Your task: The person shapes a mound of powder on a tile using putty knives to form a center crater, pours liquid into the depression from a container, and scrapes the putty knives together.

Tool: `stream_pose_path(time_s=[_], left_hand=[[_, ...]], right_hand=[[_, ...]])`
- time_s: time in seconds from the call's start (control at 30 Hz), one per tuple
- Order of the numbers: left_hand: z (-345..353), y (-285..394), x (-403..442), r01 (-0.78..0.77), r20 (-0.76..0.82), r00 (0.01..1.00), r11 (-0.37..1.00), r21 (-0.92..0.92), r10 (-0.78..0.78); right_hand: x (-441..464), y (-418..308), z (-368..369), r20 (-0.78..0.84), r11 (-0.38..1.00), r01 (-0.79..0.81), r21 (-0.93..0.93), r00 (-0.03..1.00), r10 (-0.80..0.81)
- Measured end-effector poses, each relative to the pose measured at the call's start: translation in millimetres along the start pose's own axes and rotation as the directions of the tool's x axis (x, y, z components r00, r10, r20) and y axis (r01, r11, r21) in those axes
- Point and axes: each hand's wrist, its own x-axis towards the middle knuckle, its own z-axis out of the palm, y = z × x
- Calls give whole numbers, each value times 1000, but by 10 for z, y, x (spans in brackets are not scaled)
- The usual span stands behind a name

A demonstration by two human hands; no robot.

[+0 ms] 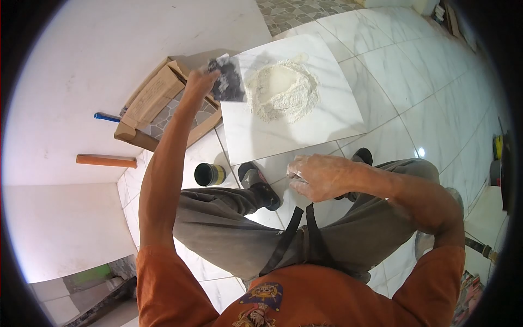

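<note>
My left hand [202, 82] is closed on a dark, flat, rectangular plate [227, 82] smeared with white powder. The plate is held at the left edge of a white tile slab [283, 133], just beside a ring-shaped heap of off-white powder [297, 98]. A smooth pale hollow, perhaps liquid, shows in the middle of the heap. My right hand [321, 175], dusted with white, hangs in front of the slab's near edge with its fingers curled in. Whether anything is inside those fingers is hidden.
A dark cup [209, 174] with a yellow band stands on the marbled tile floor by my left shoe [259, 185]. An opened cardboard box [152, 98] leans at the white wall. An orange pipe [106, 161] and a blue pipe [107, 117] stick out of the wall.
</note>
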Motion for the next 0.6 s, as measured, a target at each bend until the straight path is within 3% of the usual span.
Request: stream_pose_path(time_s=[0.23, 0.33, 0.6], left_hand=[[-59, -948, -216, 390, 140, 921, 843, -370, -364], [80, -879, -324, 411, 159, 911, 860, -302, -380], [416, -643, -135, 231, 149, 971, 903, -363, -188]], right_hand=[[-2, -25, -19, 55, 999, -8, -32, 998, 10], [22, -37, -25, 73, 999, -14, -37, 997, 17], [66, -22, -19, 70, 999, -9, -35, 998, 11]])
